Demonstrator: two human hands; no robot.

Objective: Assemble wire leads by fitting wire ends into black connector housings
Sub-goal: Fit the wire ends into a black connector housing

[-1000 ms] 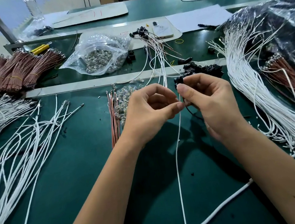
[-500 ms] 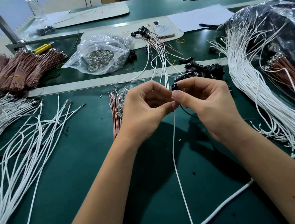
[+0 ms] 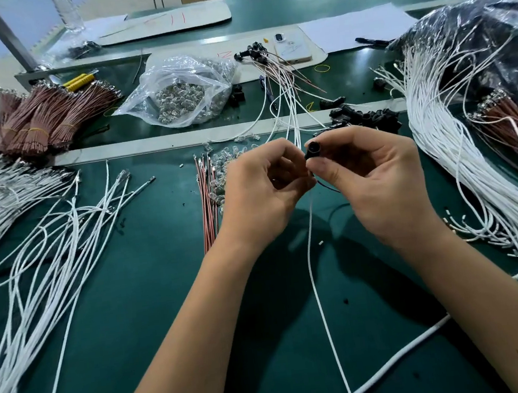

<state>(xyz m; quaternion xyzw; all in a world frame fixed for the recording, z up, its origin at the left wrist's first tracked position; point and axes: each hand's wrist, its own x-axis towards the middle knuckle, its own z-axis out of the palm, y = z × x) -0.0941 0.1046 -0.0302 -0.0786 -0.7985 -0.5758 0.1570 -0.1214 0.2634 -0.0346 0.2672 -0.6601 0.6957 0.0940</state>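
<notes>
**Ana:** Connector housing (image 3: 314, 149) first: where is it?

**Ben:** Pinched in the right hand (image 3: 378, 176), between thumb and forefinger, raised over the green mat (image 3: 154, 305). Its round open end faces up toward the camera. Taking the housing as the landmark, the left hand (image 3: 260, 193) sits just to its left, thumb tip nearly touching it.

**Ana:** And the wire?

**Ben:** One white wire (image 3: 316, 270) drops from right below the housing and runs toward the near edge of the mat. The left hand's fingers are curled in with thumb and fingertips pressed together on its upper end. I can't tell whether that end has entered the housing yet; the fingers hide the joint. A thin dark lead shows just below and right of the housing.

**Ana:** How will the parts handle?

**Ben:** My guess: the housing is light, rigid plastic, small and smooth enough to twist or slip, so gripping its sides and leaving both ends free looks right. The wire is limp along its length and would buckle if pushed from far back, so hold it close behind the tip.

**Ana:** Anything else nearby?

**Ben:** A heap of spare housings (image 3: 368, 116) lies just beyond the held one. A big white wire bundle (image 3: 460, 157) is well to its right, loose white wires (image 3: 46, 240) well to its left, and brown leads (image 3: 206, 199) are left of the left hand.
</notes>
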